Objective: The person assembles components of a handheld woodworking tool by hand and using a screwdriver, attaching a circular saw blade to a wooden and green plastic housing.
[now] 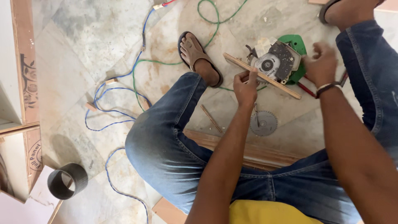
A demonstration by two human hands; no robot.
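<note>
Cables (120, 89), loose blade (263, 123) flank circular saw (275, 61).

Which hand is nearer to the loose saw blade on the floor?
Left. The left hand grips the wooden strip just above the loose saw blade. The right hand is farther off, up and to the right, beside the circular saw.

The wooden strip (262, 76) hides part of the circular saw (275, 61). Beyond the saw, the right hand (321, 64) is blurred, its fingers unclear. Above it, a sandalled foot (338, 10) is cut by the top edge.
</note>
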